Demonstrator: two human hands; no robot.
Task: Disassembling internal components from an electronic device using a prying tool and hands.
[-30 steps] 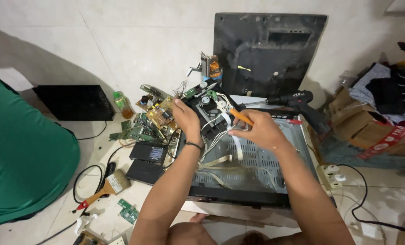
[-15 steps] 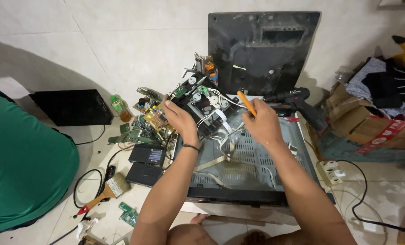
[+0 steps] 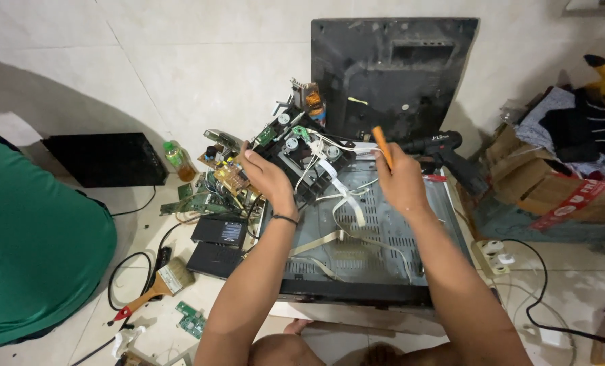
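Raised orange screwdriver (image 3: 382, 146); black board (image 3: 301, 154) tilted.

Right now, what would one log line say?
left hand: gripping circuit assembly | right hand: holding orange-handled tool | under: perforated metal chassis

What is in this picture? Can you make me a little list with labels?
Place: tiled floor by a pale wall
Left hand: grips a black assembly with circuit boards
Right hand: holds an orange-handled tool, raised over a metal chassis
Behind: black back cover leaning on the wall
Right side: black power drill, cardboard box
Left side: paintbrush, small bottle, person in a green shirt
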